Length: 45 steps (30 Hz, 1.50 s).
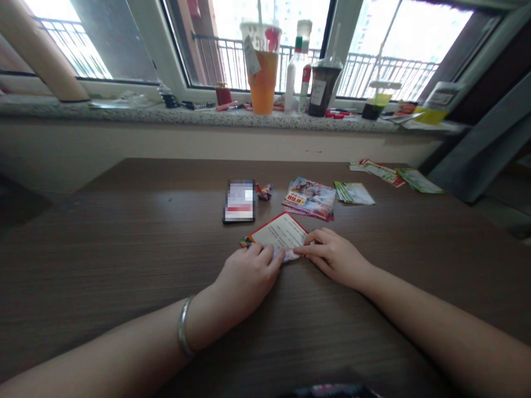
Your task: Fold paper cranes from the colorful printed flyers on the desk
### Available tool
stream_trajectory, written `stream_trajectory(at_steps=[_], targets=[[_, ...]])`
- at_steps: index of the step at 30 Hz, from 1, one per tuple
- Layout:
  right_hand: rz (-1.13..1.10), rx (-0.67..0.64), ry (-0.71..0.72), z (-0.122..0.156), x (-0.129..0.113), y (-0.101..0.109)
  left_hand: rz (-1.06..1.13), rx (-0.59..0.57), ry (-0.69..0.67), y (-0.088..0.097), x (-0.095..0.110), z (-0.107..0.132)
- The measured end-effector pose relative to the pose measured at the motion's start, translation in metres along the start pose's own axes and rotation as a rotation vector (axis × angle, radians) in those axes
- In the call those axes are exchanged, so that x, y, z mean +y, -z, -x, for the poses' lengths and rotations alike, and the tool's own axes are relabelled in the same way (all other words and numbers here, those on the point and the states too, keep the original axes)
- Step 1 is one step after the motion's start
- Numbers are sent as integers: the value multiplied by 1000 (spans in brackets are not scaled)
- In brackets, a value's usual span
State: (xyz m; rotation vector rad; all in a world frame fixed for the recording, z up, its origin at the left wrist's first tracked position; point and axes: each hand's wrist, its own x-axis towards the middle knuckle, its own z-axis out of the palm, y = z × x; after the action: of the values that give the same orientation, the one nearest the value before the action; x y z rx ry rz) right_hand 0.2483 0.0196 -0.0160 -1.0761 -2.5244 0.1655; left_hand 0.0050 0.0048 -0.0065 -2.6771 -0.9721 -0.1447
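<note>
A printed paper leaflet, cream with a red edge, lies on the table in front of me. Its near edge looks folded up, showing a pinkish printed strip. My left hand, with a silver bangle on the wrist, has its fingers curled on the leaflet's near left edge. At the right corner, my right hand grips the paper between thumb and fingers, its index finger stretched along the folded strip. The left fingertips are partly hidden. Just beyond the leaflet lies a stack of colourful printed flyers.
A phone lies beyond my left hand, beside a small crumpled paper piece. Green-and-white leaflets and more papers are farther right. A tall orange drink cup and a dark cup stand on the windowsill.
</note>
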Motion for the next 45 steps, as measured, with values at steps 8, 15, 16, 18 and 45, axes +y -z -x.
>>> stream_trajectory(at_steps=[8, 15, 16, 18, 45], targets=[[-78, 3, 0, -1, 3, -2, 15, -22, 20, 1, 1, -1], [-71, -13, -17, -1, 2, 0, 20, -17, 50, 3, 2, -2], [-69, -13, -18, -1, 2, -1, 19, -14, 54, 2, 2, -2], [-61, -12, -16, -1, 2, -1, 19, -15, 39, 1, 2, -2], [101, 53, 270, 2, -13, -5, 177, -16, -36, 2, 3, -5]])
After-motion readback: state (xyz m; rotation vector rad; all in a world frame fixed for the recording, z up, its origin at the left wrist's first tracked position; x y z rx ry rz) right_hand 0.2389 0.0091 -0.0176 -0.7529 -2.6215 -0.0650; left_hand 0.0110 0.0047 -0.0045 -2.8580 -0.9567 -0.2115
